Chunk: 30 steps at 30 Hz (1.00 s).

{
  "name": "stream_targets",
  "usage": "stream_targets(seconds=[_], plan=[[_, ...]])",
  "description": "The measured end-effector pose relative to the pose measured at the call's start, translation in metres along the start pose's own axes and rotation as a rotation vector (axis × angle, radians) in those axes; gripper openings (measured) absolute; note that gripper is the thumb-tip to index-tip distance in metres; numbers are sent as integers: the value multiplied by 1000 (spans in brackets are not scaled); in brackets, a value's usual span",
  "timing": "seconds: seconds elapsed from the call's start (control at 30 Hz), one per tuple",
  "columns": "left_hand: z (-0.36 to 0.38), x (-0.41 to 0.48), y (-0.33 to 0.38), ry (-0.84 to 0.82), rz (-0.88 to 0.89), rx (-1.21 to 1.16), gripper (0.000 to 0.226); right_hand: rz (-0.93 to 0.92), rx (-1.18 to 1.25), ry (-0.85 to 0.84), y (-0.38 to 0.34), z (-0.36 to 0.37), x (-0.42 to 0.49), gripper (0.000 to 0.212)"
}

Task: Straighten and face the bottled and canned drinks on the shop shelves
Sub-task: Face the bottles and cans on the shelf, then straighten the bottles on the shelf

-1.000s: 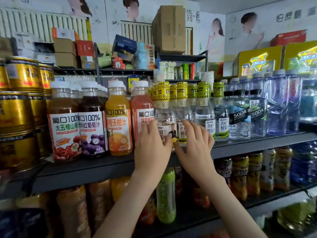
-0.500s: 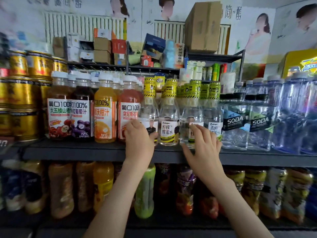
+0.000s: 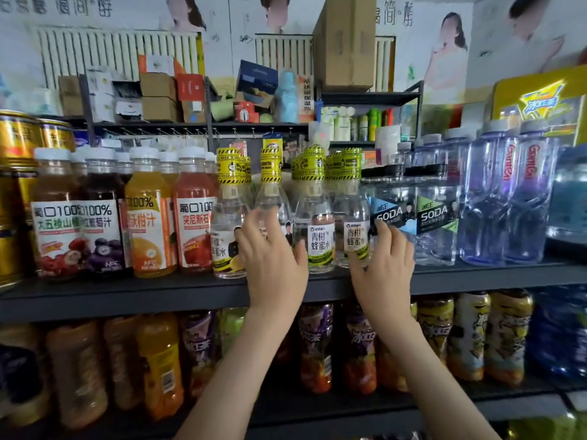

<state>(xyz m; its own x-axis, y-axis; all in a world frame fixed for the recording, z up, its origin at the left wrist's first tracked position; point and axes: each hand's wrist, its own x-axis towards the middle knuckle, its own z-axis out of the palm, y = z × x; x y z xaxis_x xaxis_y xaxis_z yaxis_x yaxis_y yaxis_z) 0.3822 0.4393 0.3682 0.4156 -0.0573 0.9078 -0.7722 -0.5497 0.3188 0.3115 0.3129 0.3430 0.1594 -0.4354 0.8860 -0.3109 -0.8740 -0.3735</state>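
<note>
A row of clear honey-water bottles with yellow-and-black caps stands on the dark middle shelf (image 3: 127, 296). My left hand (image 3: 273, 262) wraps the second bottle (image 3: 273, 198), fingers on its left side and thumb on its right. My right hand (image 3: 382, 268) holds the fourth bottle (image 3: 352, 217), thumb across the lower label and fingers round its right side, against a SODA bottle (image 3: 435, 223). The first bottle (image 3: 227, 236) and third bottle (image 3: 320, 239) stand free with labels facing out.
Juice bottles (image 3: 149, 223) with white caps stand left of the honey water, and gold cans (image 3: 16, 185) are stacked at the far left. Tall clear water bottles (image 3: 508, 201) stand at the right. The lower shelf holds several coloured drink bottles (image 3: 317, 344). Boxes (image 3: 344, 42) crowd the back shelves.
Both hands have shifted right along the honey-water row, the left from the first bottle to the second, the right from the third to the fourth. The view has come closer.
</note>
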Motion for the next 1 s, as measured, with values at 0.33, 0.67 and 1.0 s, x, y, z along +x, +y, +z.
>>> stream_targets(seconds=[0.33,0.67,1.0], plan=[[40,-12,36,-49,256,-124,52,6,-163,5,29,-6,12,84],[53,-19,49,-19,304,-107,50,-22,-171,-86,37,-14,16,81],[78,-23,80,-45,357,-86,58,110,10,7,81,-38,32,64]])
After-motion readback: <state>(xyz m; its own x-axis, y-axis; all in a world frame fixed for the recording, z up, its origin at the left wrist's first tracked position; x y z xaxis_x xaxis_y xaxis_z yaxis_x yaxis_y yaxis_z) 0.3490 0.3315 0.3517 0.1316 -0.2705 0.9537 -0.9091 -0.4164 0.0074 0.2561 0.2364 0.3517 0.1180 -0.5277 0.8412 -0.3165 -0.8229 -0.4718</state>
